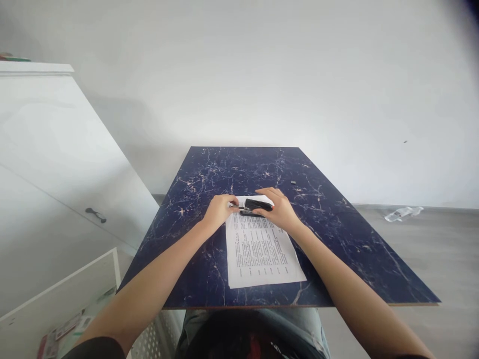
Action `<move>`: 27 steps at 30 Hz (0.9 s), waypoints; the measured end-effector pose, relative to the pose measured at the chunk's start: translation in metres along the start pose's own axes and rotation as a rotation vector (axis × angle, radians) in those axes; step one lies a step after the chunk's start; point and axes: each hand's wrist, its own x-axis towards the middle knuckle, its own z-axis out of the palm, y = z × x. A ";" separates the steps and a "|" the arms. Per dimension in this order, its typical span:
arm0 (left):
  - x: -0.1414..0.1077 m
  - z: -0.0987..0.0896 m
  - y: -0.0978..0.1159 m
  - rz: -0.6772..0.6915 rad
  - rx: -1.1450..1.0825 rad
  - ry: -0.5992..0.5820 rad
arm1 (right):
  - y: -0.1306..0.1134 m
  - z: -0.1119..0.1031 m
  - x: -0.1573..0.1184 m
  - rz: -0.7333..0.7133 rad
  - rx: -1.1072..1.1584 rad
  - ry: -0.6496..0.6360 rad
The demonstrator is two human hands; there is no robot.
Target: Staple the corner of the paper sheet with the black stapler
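My left hand (221,209) is grasping with thumb and fingertips at the left end of a black stapler with a thin metal part (258,204). The inner side of these fingers is partly hidden, so I cannot tell how firm this pinch is. My right hand (280,210) is holding the right end of the same stapler: the thumb is on the near side and the fingers are bent around the far side. A small red spot shows beside this hand. The stapler lies sideways, and its upper black part is apart from its lower part.

It is above the far end of a white paper sheet with printed dark text (258,249). The sheet lies on a dark blue table with white marble veins (337,249), and its lower border is near the table's near edge. Beyond my right hand, toward the far right corner, there is a small grey piece (293,182), too small to recognise.

Past the left edge of the table stands a white cabinet (45,124) with a dark handle (96,215). Past the right edge, a crumpled clear plastic thing (402,214) is lying on the grey floor (422,249).
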 end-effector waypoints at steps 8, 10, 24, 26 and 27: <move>0.003 0.002 -0.008 0.016 -0.029 -0.073 | 0.014 0.012 -0.003 0.130 0.083 -0.141; 0.004 0.002 -0.007 0.011 -0.011 -0.069 | 0.013 0.012 -0.003 0.141 0.084 -0.142; 0.002 -0.002 -0.011 0.080 0.037 -0.090 | 0.012 0.011 -0.003 0.149 0.103 -0.146; 0.001 -0.001 -0.011 0.102 0.054 -0.098 | 0.013 0.012 -0.003 0.142 0.105 -0.144; 0.000 -0.001 -0.011 0.122 0.073 -0.105 | 0.013 0.012 -0.003 0.138 0.106 -0.144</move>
